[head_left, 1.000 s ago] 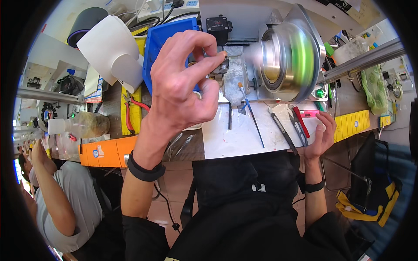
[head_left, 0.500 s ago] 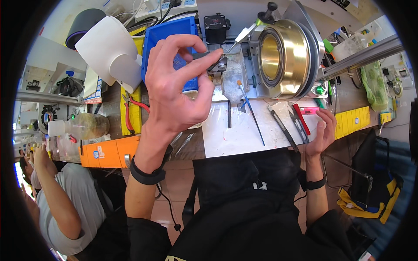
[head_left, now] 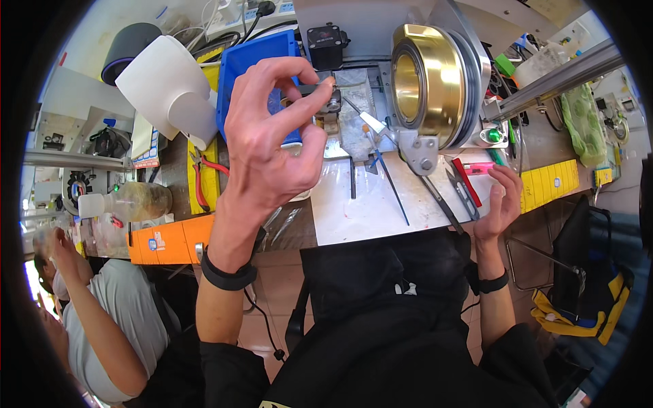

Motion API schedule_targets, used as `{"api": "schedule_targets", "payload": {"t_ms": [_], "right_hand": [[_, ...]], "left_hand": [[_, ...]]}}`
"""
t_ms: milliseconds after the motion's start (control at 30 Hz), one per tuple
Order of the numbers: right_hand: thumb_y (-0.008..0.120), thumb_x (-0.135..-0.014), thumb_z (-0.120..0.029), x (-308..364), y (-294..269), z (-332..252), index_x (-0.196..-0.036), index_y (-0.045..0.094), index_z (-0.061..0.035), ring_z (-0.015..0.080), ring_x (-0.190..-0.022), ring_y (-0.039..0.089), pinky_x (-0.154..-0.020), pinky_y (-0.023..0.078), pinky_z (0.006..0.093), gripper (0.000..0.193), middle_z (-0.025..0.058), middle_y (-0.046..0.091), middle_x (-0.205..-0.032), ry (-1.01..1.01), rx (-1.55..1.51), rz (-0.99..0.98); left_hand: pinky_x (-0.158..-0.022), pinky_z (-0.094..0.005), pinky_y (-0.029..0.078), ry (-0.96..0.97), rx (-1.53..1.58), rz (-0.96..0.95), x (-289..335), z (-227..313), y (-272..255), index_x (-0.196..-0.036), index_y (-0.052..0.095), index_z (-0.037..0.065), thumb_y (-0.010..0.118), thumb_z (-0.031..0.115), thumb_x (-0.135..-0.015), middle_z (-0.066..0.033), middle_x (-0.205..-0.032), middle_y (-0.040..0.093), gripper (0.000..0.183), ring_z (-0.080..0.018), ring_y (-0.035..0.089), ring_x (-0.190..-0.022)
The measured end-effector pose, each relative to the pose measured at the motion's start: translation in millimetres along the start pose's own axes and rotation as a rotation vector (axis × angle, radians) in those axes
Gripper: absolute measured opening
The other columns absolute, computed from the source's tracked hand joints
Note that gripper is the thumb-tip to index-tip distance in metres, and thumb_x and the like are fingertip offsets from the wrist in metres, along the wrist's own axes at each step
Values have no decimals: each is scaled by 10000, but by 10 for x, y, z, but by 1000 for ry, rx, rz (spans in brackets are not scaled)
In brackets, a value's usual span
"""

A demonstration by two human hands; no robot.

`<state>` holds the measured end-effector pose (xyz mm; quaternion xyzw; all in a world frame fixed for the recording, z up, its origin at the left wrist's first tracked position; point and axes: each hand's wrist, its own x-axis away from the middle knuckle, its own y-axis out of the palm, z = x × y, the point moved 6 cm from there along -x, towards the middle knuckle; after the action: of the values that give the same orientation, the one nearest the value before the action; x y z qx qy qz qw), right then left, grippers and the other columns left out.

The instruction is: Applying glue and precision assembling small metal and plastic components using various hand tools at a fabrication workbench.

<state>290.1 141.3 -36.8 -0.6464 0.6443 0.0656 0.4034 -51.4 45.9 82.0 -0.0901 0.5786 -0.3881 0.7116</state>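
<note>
My left hand [head_left: 272,136] reaches up over the bench, its fingers closed in a pinch on a small dark metal fixture [head_left: 333,100]. The hand hides part of that fixture. Just right of it stands a large brass wheel [head_left: 435,78] with a ring-shaped hub. A pointed tool with a white holder [head_left: 375,124] is joined to a grey metal bracket [head_left: 423,151] below the wheel, its tip angled toward the fixture. My right hand [head_left: 500,204] is open with loosely bent fingers, beside tweezers [head_left: 464,197] and a pink object [head_left: 479,168].
On the white paper [head_left: 340,221] lie a thin blue brush [head_left: 391,180] and a black rod [head_left: 353,178]. A blue bin [head_left: 238,58], a white curved housing [head_left: 163,85] and red-handled pliers [head_left: 200,183] stand left. Another person's arm [head_left: 109,326] shows at the far left.
The pointed tool and its arm have swung from above the brass wheel down to below it. The wheel has turned. Both my hands stay nearly in place.
</note>
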Motion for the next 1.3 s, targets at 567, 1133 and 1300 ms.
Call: {"api": "schedule_targets", "payload": {"t_ms": [567,1133,1300], "right_hand": [[568,-871,-144,-13,-61,-22,-1027,687,26,320,-1079,560,-1004,383,397,260,180,658,-1126,-10,-29,2],[624,-985,-185,126,920,-1736,-1166,654,3,178,-938,645,-871,494,309,262,104,671,-1027,353,-686,-1128],[594,-1013,-194,140,1046,-1723,-1186,658,8,135,-1010,628,-921,486,299,274,68,673,-1056,527,-755,-1175]], "left_hand": [[-791,-320,490,-74,-52,-60,8,54,-28,-1033,769,46,612,-65,-675,-107,-1044,581,407,-215,570,-852],[-597,-315,387,-201,-225,236,191,215,-115,-846,780,86,825,50,-670,-12,-934,592,184,-176,443,-656],[-579,-316,388,-240,-192,239,187,210,-117,-853,774,74,813,38,-675,-12,-917,583,186,-172,445,-635]]}}
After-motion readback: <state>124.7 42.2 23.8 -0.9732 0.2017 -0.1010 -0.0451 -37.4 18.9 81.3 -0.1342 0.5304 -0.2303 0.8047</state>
